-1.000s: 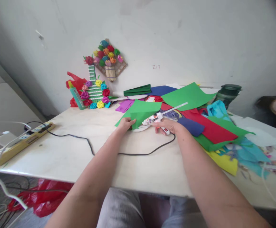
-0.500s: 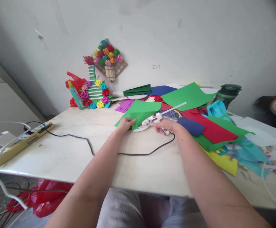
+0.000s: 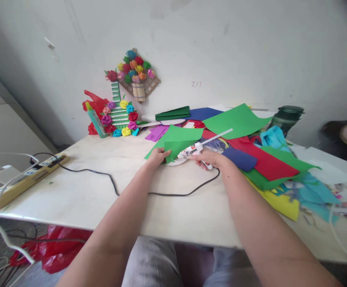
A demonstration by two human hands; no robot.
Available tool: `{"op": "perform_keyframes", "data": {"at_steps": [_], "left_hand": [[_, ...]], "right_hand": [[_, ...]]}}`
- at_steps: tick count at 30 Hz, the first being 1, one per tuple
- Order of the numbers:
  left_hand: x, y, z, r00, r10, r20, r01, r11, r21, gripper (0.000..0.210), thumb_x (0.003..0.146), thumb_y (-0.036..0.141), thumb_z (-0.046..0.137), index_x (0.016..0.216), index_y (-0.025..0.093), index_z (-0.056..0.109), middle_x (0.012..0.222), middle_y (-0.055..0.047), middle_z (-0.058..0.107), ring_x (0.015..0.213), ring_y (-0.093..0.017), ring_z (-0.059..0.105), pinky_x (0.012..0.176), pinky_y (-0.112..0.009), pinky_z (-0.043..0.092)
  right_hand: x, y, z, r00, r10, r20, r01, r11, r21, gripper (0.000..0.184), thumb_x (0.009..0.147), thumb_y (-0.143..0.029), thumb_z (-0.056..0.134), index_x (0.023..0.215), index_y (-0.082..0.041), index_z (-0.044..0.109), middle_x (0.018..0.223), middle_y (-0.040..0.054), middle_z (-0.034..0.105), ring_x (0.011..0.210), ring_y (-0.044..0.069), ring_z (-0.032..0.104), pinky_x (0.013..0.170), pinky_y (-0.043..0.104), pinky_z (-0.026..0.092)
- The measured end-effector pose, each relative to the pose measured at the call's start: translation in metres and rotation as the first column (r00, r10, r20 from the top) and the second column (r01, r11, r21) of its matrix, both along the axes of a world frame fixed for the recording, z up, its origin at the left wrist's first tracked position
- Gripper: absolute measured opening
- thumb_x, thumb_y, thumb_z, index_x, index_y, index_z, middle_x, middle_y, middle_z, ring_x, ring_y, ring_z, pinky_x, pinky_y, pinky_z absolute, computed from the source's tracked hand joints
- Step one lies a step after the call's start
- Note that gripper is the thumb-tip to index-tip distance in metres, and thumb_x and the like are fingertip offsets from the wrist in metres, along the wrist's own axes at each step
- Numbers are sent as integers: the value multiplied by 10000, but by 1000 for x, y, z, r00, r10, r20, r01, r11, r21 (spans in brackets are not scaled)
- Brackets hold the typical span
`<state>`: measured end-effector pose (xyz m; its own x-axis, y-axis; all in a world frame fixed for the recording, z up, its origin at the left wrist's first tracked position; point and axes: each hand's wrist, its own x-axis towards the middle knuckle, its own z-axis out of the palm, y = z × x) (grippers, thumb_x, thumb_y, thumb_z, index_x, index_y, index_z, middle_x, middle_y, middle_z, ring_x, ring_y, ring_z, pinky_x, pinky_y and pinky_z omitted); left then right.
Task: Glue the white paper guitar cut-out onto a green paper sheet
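Observation:
My right hand (image 3: 206, 158) is wrapped round a white hot glue gun (image 3: 190, 150) with a long glue stick (image 3: 216, 136) jutting from its back end. The gun's nozzle points left, close to the lower edge of a folded green sheet (image 3: 177, 147). My left hand (image 3: 159, 156) pinches that sheet at its lower left, thumb on top. Under the sheet and the nozzle shows part of a white round rim (image 3: 177, 162); the rest of it is hidden. From the gun's handle a black cord (image 3: 176, 194) runs left across the table.
A yellow power strip (image 3: 26, 179) lies at the left edge. At the back stand a paper-flower guitar (image 3: 120, 115), a glue bottle (image 3: 97, 122) and a wall basket of flowers (image 3: 138, 91). Coloured sheets (image 3: 269, 161) and scraps pile up at right, before a dark green bottle (image 3: 287, 119).
The glue gun in my right hand has shifted very slightly left. My left hand and the green sheet stay where they were.

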<state>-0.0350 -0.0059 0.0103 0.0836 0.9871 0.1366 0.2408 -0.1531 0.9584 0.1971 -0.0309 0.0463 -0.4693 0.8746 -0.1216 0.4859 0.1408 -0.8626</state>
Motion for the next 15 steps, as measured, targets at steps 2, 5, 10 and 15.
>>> {"op": "perform_keyframes", "data": {"at_steps": [2,5,10,15], "left_hand": [[0,0,0,1000,6,7,-6,1000,2,420,552,476,657,487,179,368,425,72,331,389,-60,340,423,-215,278],[1,-1,1,1000,6,13,-6,1000,8,423,552,481,653,483,179,366,423,73,326,387,-58,330,423,-217,263],[1,-1,0,1000,10,9,-10,1000,-3,405,555,488,650,503,172,401,430,63,361,394,-62,345,414,-214,250],[2,-3,1,1000,6,29,-6,1000,-9,421,546,494,654,498,173,386,430,65,359,393,-57,336,409,-211,246]], "right_hand": [[0,1,0,1000,3,10,-3,1000,2,414,649,-550,576,566,-159,471,453,-27,505,299,58,433,286,174,263],[1,1,0,1000,6,22,-6,1000,7,427,653,-556,570,546,-156,467,438,-26,493,301,57,429,292,175,270],[4,2,-1,1000,-13,-15,13,1000,1,448,633,-569,581,523,-154,454,426,-27,479,296,60,421,291,180,281],[8,4,-2,998,-42,-50,42,999,9,429,624,-555,598,532,-161,456,432,-26,485,290,66,422,288,194,274]]}}
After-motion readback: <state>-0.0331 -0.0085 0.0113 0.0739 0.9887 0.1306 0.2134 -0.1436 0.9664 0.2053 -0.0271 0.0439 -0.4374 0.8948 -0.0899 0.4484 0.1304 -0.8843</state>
